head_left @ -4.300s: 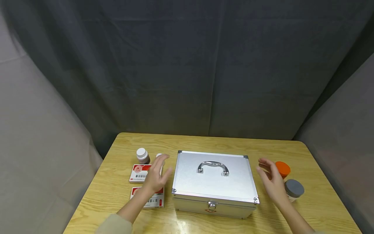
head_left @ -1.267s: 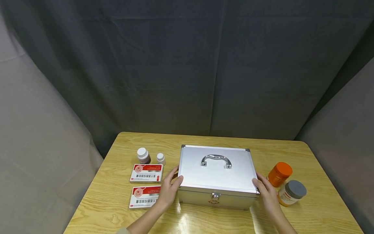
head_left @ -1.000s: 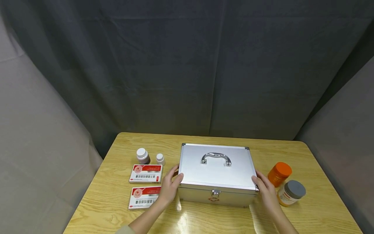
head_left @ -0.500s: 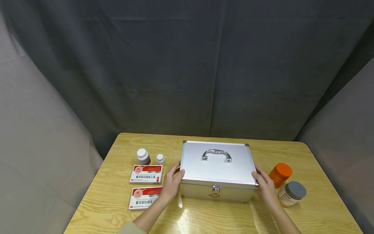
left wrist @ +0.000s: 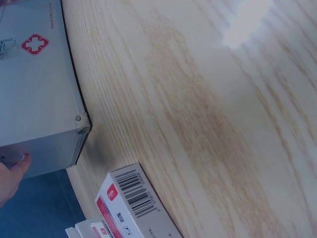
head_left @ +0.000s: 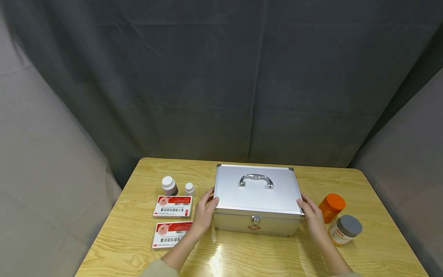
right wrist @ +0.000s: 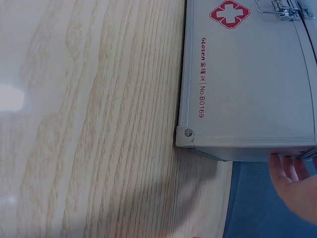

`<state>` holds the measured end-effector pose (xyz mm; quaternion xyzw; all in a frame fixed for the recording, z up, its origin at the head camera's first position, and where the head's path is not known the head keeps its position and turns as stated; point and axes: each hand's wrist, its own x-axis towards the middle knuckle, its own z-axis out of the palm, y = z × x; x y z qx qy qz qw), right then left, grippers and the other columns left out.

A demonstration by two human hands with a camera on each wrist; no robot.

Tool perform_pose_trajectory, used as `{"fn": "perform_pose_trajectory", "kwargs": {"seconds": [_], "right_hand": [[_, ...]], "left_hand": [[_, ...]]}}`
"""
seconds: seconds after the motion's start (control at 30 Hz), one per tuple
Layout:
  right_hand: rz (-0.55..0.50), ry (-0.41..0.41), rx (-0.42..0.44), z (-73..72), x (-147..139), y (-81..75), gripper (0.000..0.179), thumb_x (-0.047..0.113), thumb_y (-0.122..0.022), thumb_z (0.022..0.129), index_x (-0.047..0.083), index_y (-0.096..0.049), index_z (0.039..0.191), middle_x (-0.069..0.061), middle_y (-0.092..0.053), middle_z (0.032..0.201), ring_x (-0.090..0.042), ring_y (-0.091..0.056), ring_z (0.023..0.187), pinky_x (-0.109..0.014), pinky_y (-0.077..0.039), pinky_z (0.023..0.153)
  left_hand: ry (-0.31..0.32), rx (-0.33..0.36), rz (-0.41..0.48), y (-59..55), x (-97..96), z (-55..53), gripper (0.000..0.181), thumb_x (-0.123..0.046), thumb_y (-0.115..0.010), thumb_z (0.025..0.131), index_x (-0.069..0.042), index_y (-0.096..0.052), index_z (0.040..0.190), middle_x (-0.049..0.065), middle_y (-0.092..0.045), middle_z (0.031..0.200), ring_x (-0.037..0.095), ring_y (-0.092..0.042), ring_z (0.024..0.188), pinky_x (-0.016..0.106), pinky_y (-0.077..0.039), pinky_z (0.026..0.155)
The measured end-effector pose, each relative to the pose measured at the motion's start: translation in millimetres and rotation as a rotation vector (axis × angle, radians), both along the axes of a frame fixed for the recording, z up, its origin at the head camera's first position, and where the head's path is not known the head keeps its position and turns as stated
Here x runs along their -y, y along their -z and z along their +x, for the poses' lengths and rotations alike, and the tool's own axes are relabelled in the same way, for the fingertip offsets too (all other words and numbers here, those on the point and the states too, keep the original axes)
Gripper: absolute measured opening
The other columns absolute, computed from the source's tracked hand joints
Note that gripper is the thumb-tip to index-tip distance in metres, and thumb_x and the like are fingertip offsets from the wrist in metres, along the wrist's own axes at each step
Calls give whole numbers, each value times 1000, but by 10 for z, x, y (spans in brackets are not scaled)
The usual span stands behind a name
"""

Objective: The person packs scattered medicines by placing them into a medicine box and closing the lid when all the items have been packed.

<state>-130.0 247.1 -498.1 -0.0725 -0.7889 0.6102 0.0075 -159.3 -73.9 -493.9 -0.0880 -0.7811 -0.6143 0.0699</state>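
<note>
A silver metal first-aid box [head_left: 257, 188] stands mid-table in the head view, its lid down. A red cross emblem [right wrist: 230, 14] marks its front below the latch [head_left: 255, 219]. My left hand [head_left: 203, 213] grips the box's left side, thumb over the lid edge. On the opposite side my right hand [head_left: 314, 218] holds it likewise, its thumb near the front corner. In the right wrist view, the right fingers [right wrist: 278, 171] press the side wall. The left wrist view catches part of the left hand [left wrist: 9, 181] against the other wall.
Two red-and-white medicine boxes [head_left: 173, 206] lie left of the left hand, with a larger white-capped bottle [head_left: 169, 185] and a smaller one [head_left: 189, 189] behind. An orange bottle [head_left: 332, 207] and a grey-lidded jar [head_left: 345, 229] stand close beside the right hand.
From standing apart on either side, both hands have come to the box's sides. The box has slid back across the table and slightly right, the hands going along with it.
</note>
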Motion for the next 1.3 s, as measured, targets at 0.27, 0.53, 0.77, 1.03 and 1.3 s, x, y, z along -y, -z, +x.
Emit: {"fn": "perform_pose_trajectory", "kwargs": {"seconds": [0.27,0.53,0.77,1.03,1.3], "right_hand": [[10,36,3,-66,22,42,59,41,-33,96,8,-24,145,-17,-21,148,-33,-24,132,-52,-28,99],[-3,42,1,-99,24,70,58,40,-32,97,9,-24,145,-16,-21,149,-32,-23,133,-51,-28,99],[-21,42,-2,-84,40,52,60,41,-33,96,7,-23,145,-17,-20,149,-34,-21,133,-54,-26,100],[-4,69,34,-72,54,7,62,46,-33,95,8,-26,144,-16,-25,147,-23,-33,124,-15,-37,83],[-10,20,-23,-3,40,-15,62,44,-25,98,3,-21,144,-19,-19,148,-28,-28,130,-40,-33,102]], "left_hand": [[-29,3,-23,-156,-15,52,41,-12,-48,91,8,-46,127,27,-50,124,40,-52,106,44,-46,87],[-26,-22,-7,-123,-20,16,42,-11,-46,92,9,-44,128,28,-49,125,42,-52,106,47,-46,86],[-14,-20,-3,-118,-14,11,42,-11,-45,92,9,-44,129,27,-48,127,42,-51,108,47,-45,87],[-31,-25,4,-98,-28,3,40,-11,-46,92,9,-45,127,27,-50,124,41,-52,106,44,-47,85],[-13,-63,30,-92,-26,13,43,-10,-47,92,8,-42,130,27,-48,126,42,-51,108,45,-47,86]]}}
